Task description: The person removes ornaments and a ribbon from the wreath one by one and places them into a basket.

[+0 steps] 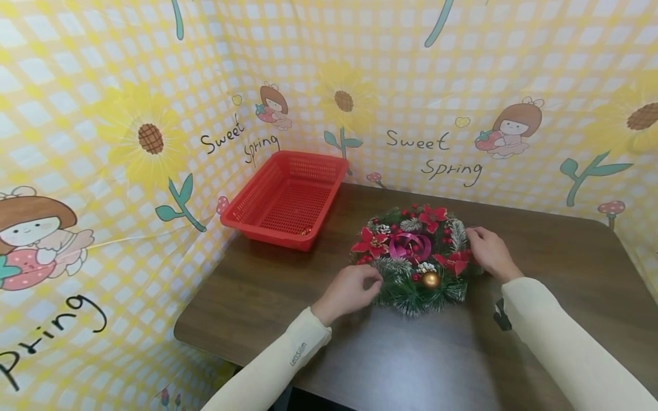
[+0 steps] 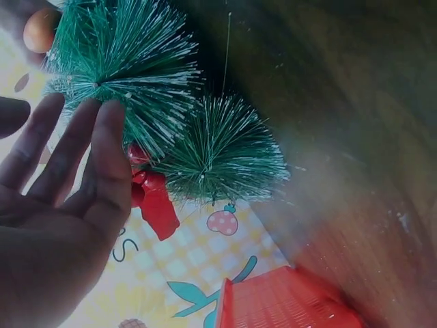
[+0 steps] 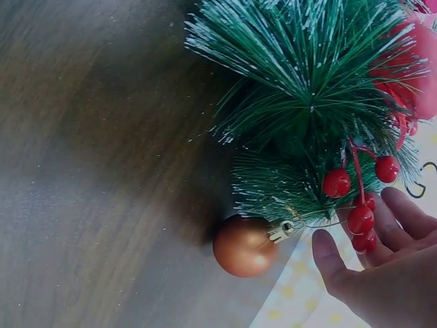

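Left hand (image 1: 353,287) and right hand (image 1: 490,251), fingers loose, flank the wreath (image 1: 405,268) between them

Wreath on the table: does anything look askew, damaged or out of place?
One thing, mildly: beside the right hand, a copper-coloured ball juts out past the edge of the wreath, whereas a gold ball sits nestled in it. That may be intended. I see no breakage or spill.
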`<control>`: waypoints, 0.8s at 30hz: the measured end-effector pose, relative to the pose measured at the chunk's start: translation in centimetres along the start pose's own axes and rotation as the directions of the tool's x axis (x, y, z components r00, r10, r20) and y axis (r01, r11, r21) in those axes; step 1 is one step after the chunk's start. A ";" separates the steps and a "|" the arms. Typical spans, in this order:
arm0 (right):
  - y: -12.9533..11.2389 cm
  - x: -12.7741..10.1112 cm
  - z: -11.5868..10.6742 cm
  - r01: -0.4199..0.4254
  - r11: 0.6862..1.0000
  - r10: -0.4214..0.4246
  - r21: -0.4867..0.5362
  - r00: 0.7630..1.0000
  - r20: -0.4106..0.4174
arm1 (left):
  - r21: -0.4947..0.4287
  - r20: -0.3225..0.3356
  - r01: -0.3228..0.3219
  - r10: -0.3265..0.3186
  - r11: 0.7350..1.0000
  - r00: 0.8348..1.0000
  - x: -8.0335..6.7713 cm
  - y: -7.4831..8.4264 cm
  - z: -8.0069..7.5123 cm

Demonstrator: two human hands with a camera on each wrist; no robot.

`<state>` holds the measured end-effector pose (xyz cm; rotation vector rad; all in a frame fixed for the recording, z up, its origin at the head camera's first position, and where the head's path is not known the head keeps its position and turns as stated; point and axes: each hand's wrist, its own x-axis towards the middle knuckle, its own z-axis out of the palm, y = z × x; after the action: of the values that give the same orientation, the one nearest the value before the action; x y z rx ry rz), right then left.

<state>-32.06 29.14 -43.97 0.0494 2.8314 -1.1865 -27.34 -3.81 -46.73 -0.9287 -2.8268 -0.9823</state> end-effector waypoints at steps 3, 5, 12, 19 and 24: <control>0.2 -0.1 0.0 -0.002 1.000 0.002 0.001 1.000 0.000 | -0.014 0.023 -0.004 0.004 1.000 1.000 0.0 -0.1 0.2; 0.2 -0.2 0.0 0.001 1.000 -0.001 0.000 1.000 -0.003 | -0.021 0.027 0.004 -0.003 1.000 1.000 0.1 -0.1 0.3; 0.7 -0.5 -0.2 0.015 1.000 -0.016 -0.014 0.999 -0.047 | -0.008 0.005 0.027 -0.027 1.000 1.000 0.6 -0.6 -0.1; 1.1 -1.1 -0.5 -0.004 1.000 0.004 0.003 0.997 -0.076 | 0.026 -0.020 0.105 -0.104 0.994 0.994 2.0 -2.2 -0.7; 1.0 -1.5 -0.5 -0.020 1.000 0.019 -0.012 0.999 -0.039 | 0.052 -0.027 0.177 -0.176 0.983 0.984 3.4 -3.7 -1.0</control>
<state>-30.50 30.24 -44.23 0.1007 2.8651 -1.1764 -32.28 -4.86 -47.33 -0.6669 -2.9416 -0.9179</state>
